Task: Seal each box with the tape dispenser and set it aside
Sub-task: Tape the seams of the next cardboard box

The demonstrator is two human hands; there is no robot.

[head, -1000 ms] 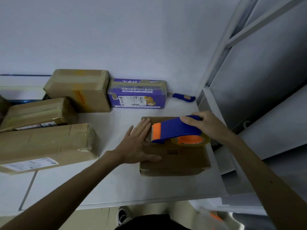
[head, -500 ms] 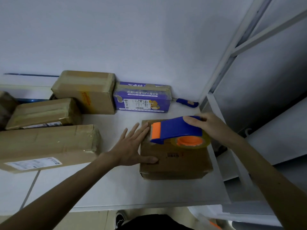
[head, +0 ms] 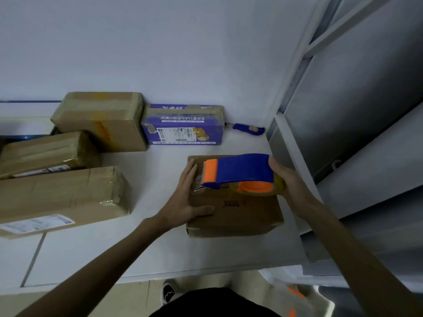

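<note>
A small brown cardboard box (head: 238,213) lies flat on the white table (head: 148,248), right of centre. My left hand (head: 187,200) lies on the box's left edge with its fingers straight, the thumb pressing on the top. My right hand (head: 290,181) grips the handle of the blue and orange tape dispenser (head: 238,175), held low over the box's far half. Its orange front end is close to my left fingertips, with clear tape running down to the box there.
A purple printed box (head: 183,126) and a brown box (head: 103,120) stand against the wall. Two more brown taped boxes (head: 61,195) (head: 48,152) lie at the left. A blue utility knife (head: 248,129) rests by the wall. A white frame (head: 288,156) borders the table's right side.
The view has shifted a little. My left hand has slid closer onto the box's left edge. The dispenser has stayed over the box's far half.
</note>
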